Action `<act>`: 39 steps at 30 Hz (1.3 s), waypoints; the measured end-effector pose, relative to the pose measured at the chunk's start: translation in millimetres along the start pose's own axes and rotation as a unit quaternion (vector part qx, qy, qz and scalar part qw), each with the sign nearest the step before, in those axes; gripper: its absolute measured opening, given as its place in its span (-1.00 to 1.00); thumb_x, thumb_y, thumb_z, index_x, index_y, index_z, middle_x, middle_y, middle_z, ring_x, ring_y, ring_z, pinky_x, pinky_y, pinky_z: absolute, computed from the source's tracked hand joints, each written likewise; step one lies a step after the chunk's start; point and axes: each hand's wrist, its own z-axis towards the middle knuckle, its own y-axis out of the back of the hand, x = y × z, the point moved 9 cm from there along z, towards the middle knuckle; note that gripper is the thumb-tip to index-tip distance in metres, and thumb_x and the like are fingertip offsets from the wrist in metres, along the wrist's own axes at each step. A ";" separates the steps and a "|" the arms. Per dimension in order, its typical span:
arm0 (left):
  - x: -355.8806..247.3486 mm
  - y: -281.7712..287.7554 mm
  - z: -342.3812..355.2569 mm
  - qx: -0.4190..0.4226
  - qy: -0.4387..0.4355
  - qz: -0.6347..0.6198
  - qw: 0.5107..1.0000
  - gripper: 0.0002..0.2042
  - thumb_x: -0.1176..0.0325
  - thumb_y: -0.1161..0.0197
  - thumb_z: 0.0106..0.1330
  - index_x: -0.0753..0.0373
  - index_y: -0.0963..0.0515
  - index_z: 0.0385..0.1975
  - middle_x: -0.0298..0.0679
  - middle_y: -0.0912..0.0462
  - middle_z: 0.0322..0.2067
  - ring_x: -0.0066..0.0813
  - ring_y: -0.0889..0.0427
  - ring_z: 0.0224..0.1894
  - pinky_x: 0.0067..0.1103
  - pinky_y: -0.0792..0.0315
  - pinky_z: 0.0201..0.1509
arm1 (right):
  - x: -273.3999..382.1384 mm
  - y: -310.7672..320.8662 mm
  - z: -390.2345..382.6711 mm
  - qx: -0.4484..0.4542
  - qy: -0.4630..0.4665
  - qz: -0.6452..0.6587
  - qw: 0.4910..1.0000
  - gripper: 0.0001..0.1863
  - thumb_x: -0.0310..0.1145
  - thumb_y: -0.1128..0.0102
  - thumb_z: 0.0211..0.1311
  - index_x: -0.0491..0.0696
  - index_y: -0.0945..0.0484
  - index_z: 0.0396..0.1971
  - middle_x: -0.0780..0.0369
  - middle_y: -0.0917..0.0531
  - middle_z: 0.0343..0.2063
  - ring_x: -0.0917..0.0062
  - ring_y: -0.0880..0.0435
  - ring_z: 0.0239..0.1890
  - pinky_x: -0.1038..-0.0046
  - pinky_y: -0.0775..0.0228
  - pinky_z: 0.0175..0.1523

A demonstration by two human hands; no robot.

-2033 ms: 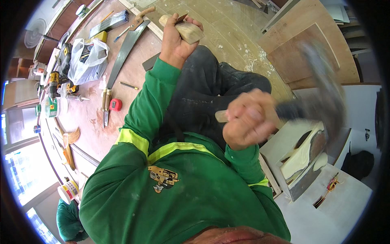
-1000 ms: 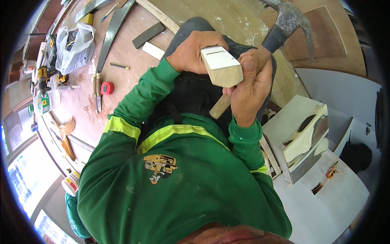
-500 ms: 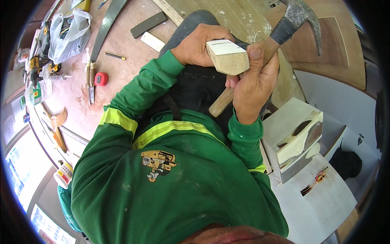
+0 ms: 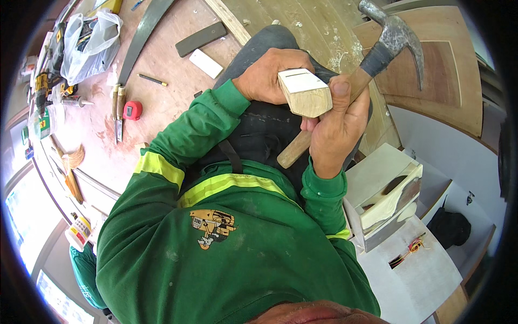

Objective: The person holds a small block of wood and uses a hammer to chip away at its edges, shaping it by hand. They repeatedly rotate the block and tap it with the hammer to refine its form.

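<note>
A short wooden block (image 4: 308,101) with a white top face, crossed by a dark slot or line, sits in front of my lap. My left hand (image 4: 268,75) wraps around its left side. A claw hammer (image 4: 393,39) slants up to the right, its dark-wrapped neck and metal head pointing away. My right hand (image 4: 341,123) is closed around the wooden handle, whose butt end sticks out below. The right thumb lies upright beside the block's right side, and that hand's fingers are partly hidden behind the block.
On the board at left lie a handsaw (image 4: 141,43), chisels (image 4: 118,110), a red tape measure (image 4: 133,110), a pencil (image 4: 152,80), a dark flat bar (image 4: 201,39) and a white piece (image 4: 205,63). A plastic bag (image 4: 93,46) stands farther left. A white box (image 4: 386,189) stands at right.
The view has shifted slightly, so the surroundings sit a little differently. Both hands keep their grip, and the block sits slightly lower in the picture.
</note>
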 end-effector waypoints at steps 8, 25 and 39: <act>27.0 51.8 -5.2 -0.347 0.129 -0.382 0.847 -0.82 0.28 -0.32 0.54 0.28 -0.57 -0.16 -0.24 -0.66 -0.29 -0.35 -0.69 -0.20 -0.33 -0.65 0.03 | -8.9 7.0 -7.5 0.074 -0.003 -0.080 0.994 -0.72 -0.19 -0.14 0.69 -0.12 -0.44 -0.10 0.31 -0.52 -0.54 0.67 -0.50 -0.59 0.51 -0.36 -0.48; 61.4 90.7 1.4 -0.461 0.110 -0.673 0.568 -0.72 0.17 -0.18 0.67 0.23 -0.42 -0.26 -0.29 -0.51 -0.40 -0.38 -0.54 -0.28 -0.22 -0.60 0.03 | 3.7 -9.9 -22.6 0.057 0.133 -0.259 0.955 -0.71 -0.23 -0.17 0.62 -0.19 -0.46 -0.08 -0.16 -0.67 -0.41 -0.23 -0.70 -0.32 -0.01 -0.45 -0.34; 54.6 105.0 9.2 -0.423 0.091 -0.633 0.642 -0.79 0.19 -0.24 0.59 0.19 -0.49 -0.23 -0.34 -0.56 -0.44 -0.38 -0.59 -0.28 -0.29 -0.57 0.08 | -5.2 21.1 -39.1 -0.019 0.117 -0.232 0.966 -0.74 -0.24 -0.11 0.65 -0.16 -0.41 -0.11 -0.15 -0.65 -0.42 -0.24 -0.71 -0.24 0.02 -0.44 -0.29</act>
